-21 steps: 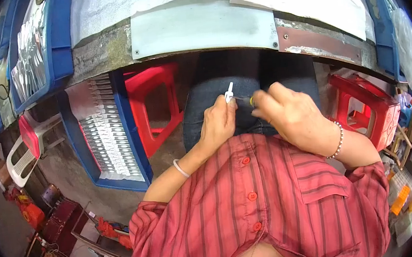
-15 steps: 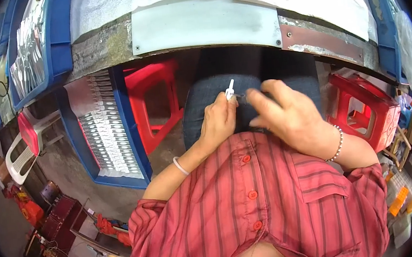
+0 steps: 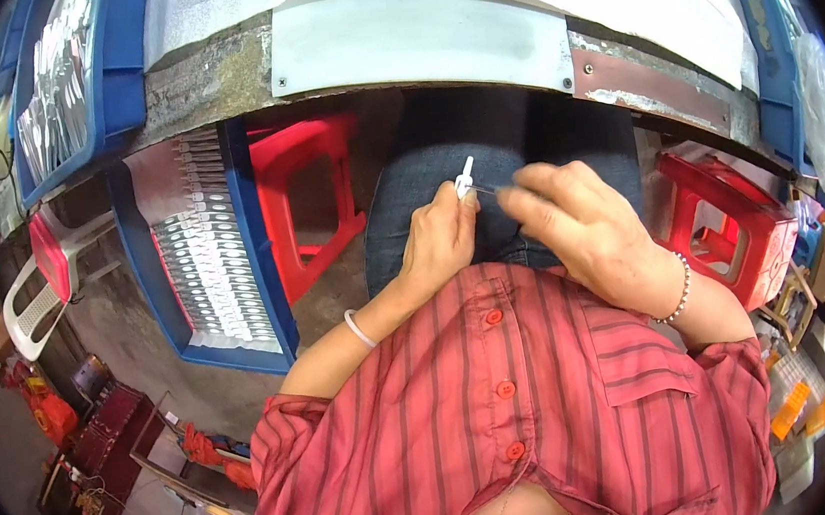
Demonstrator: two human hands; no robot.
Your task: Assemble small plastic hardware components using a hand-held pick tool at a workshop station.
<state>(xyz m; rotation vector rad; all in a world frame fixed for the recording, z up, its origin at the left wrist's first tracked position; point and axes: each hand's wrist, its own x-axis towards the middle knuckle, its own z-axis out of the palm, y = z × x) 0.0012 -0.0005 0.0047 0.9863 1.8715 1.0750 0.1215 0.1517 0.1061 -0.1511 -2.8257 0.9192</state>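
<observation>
Above my lap, my left hand (image 3: 439, 240) is closed in a pinch round a small white plastic piece (image 3: 465, 182). The piece has a narrow tip that points up and away from me. A thin, rod-like thing (image 3: 485, 190) runs from beside the white piece to the fingertips of my right hand (image 3: 585, 224). These right fingers are bent and pinched together at the rod's end, slightly blurred. What kind of thing the rod is, and whether it touches the white piece, I cannot tell.
The worktable edge with a pale panel (image 3: 420, 40) crosses ahead of my lap. At left a blue tray (image 3: 268, 273) holds rows of small pieces; another blue bin (image 3: 124, 97) sits higher up. Red stools (image 3: 277, 211) (image 3: 773, 245) stand on both sides.
My right fingers have drawn closer together, and the thin rod shows more plainly between the hands. My left hand keeps its pinch on the white piece, nearly unmoved. The view has shifted slightly.
</observation>
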